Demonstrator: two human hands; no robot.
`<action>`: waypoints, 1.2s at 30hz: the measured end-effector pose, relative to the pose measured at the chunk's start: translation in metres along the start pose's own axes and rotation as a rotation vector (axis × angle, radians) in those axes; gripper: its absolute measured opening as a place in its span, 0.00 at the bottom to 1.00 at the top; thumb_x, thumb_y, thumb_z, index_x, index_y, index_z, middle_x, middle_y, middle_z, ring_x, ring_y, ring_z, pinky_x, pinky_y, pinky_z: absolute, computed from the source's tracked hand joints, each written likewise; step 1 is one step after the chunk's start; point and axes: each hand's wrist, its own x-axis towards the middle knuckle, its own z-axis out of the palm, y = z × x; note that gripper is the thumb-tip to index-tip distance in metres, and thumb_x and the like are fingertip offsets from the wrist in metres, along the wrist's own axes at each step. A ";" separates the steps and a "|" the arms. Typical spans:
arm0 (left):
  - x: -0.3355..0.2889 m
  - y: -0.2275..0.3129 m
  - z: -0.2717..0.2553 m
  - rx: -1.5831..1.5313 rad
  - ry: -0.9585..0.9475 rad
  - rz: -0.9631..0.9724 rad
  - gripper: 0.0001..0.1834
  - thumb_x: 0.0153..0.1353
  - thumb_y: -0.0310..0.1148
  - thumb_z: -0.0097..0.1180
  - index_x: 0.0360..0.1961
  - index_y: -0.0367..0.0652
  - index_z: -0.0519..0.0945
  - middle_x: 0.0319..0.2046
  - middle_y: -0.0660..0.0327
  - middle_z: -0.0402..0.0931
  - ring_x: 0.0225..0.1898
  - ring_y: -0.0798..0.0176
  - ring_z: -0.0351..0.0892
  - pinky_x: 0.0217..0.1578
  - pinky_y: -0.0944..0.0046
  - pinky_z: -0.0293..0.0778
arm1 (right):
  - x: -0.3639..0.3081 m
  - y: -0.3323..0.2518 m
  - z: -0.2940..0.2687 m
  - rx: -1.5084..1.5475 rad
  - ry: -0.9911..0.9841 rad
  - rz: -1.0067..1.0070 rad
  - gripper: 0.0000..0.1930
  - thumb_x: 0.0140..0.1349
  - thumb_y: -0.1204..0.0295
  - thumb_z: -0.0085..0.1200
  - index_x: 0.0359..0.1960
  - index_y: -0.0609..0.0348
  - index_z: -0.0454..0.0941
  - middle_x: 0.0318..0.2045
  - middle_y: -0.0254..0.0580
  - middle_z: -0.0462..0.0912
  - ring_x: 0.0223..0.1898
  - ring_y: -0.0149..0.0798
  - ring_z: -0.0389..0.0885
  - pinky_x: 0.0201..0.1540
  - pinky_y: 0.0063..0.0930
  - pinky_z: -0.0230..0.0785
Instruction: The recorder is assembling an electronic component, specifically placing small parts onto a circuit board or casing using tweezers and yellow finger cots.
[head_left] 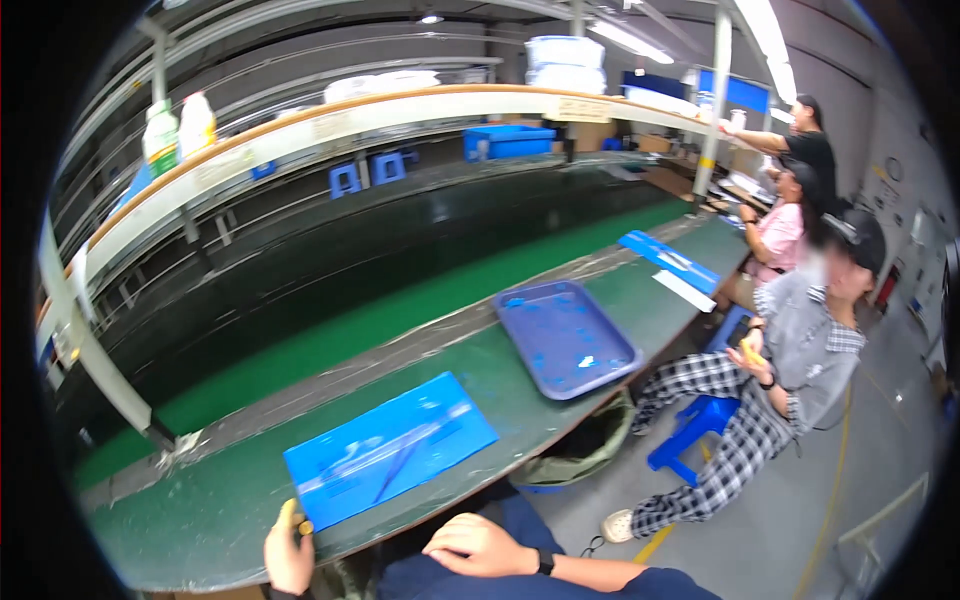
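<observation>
My left hand (288, 552) is at the bench's near edge, beside the lower left corner of a blue sheet (425, 400). Its fingers are bent, with yellow at the fingertips; whether that is finger covers or a small held item is unclear. On the sheet lie a clear plastic strip (400, 441) and a thin dark blue stick-like piece (396, 474). My right hand (482, 545), with a black band at the wrist, rests over my lap in dark blue clothing. Its fingers are loosely extended and nothing shows in them.
A dark blue tray (590, 387) with small blue bits stands right of the sheet on the green bench (215, 510). Farther along lies another blue sheet (668, 262). A bag-lined bin (575, 462) sits below the edge. A seated co-worker (810, 340) is at the right.
</observation>
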 end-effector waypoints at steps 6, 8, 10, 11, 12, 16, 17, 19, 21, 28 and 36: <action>0.005 -0.020 0.003 0.003 0.064 -0.033 0.28 0.44 0.17 0.51 0.51 0.40 0.67 0.29 0.57 0.74 0.27 0.61 0.72 0.32 0.65 0.69 | -0.020 -0.008 -0.022 0.004 0.072 0.059 0.05 0.51 0.73 0.52 0.28 0.60 0.75 0.27 0.40 0.77 0.31 0.40 0.75 0.37 0.29 0.65; 0.008 0.000 -0.001 -0.049 0.038 -0.093 0.27 0.44 0.17 0.51 0.50 0.40 0.68 0.30 0.57 0.75 0.26 0.63 0.71 0.29 0.66 0.69 | -0.031 -0.004 -0.028 -0.019 0.085 0.108 0.05 0.52 0.73 0.51 0.28 0.60 0.76 0.28 0.40 0.78 0.30 0.41 0.75 0.36 0.30 0.66; 0.017 0.035 -0.002 -0.223 0.017 -0.051 0.25 0.45 0.18 0.52 0.49 0.40 0.69 0.31 0.60 0.75 0.25 0.71 0.71 0.25 0.72 0.68 | -0.041 0.001 -0.031 -0.004 0.140 0.208 0.06 0.53 0.72 0.50 0.29 0.61 0.76 0.28 0.40 0.78 0.29 0.39 0.75 0.35 0.27 0.67; 0.017 0.046 0.004 -0.334 -0.019 -0.072 0.26 0.45 0.18 0.53 0.49 0.40 0.68 0.31 0.62 0.75 0.27 0.73 0.71 0.27 0.74 0.68 | -0.043 0.006 -0.029 0.084 0.106 0.328 0.07 0.54 0.72 0.50 0.31 0.61 0.75 0.28 0.39 0.77 0.28 0.36 0.75 0.35 0.24 0.67; 0.013 0.058 0.009 -0.608 -0.078 -0.045 0.28 0.43 0.16 0.55 0.49 0.39 0.68 0.33 0.61 0.75 0.29 0.74 0.72 0.28 0.75 0.69 | -0.044 0.007 -0.026 0.174 0.069 0.446 0.08 0.54 0.71 0.51 0.34 0.61 0.75 0.28 0.39 0.77 0.28 0.33 0.75 0.35 0.22 0.67; 0.003 0.120 0.024 -0.884 -0.391 0.049 0.31 0.43 0.17 0.58 0.52 0.36 0.63 0.38 0.57 0.73 0.33 0.71 0.73 0.33 0.72 0.71 | -0.018 -0.002 -0.017 0.478 0.032 0.386 0.14 0.56 0.69 0.52 0.42 0.60 0.72 0.32 0.36 0.76 0.32 0.26 0.73 0.36 0.20 0.66; 0.002 0.127 0.026 -0.794 -0.429 0.148 0.31 0.44 0.17 0.57 0.52 0.36 0.63 0.38 0.56 0.73 0.32 0.70 0.74 0.31 0.72 0.71 | -0.012 -0.004 -0.015 0.499 0.002 0.343 0.13 0.56 0.69 0.52 0.41 0.60 0.73 0.32 0.36 0.76 0.32 0.26 0.73 0.36 0.20 0.66; -0.002 0.138 0.028 -0.779 -0.460 0.166 0.24 0.50 0.22 0.54 0.50 0.35 0.65 0.38 0.56 0.73 0.35 0.67 0.72 0.34 0.70 0.68 | -0.008 -0.006 -0.014 0.438 -0.018 0.250 0.09 0.56 0.69 0.52 0.37 0.60 0.75 0.31 0.34 0.76 0.33 0.27 0.73 0.36 0.20 0.65; -0.010 0.144 0.033 -0.880 -0.430 0.122 0.23 0.52 0.22 0.52 0.51 0.36 0.65 0.38 0.58 0.73 0.35 0.69 0.71 0.33 0.72 0.67 | -0.008 -0.013 -0.020 0.371 -0.005 0.283 0.08 0.55 0.69 0.52 0.34 0.59 0.76 0.30 0.34 0.75 0.31 0.28 0.73 0.34 0.19 0.65; -0.040 0.114 0.045 -1.028 -0.357 -0.030 0.25 0.52 0.18 0.53 0.53 0.37 0.64 0.41 0.59 0.73 0.39 0.69 0.72 0.37 0.73 0.68 | -0.010 -0.013 0.005 0.219 -0.033 0.201 0.09 0.53 0.68 0.53 0.32 0.59 0.74 0.30 0.36 0.73 0.28 0.31 0.71 0.30 0.22 0.65; -0.037 0.088 0.016 -1.066 -0.270 -0.040 0.23 0.50 0.16 0.53 0.50 0.36 0.66 0.45 0.56 0.71 0.45 0.64 0.70 0.46 0.70 0.65 | 0.018 -0.030 0.036 0.233 -0.034 0.263 0.08 0.52 0.68 0.52 0.29 0.59 0.74 0.25 0.38 0.73 0.25 0.33 0.72 0.29 0.24 0.65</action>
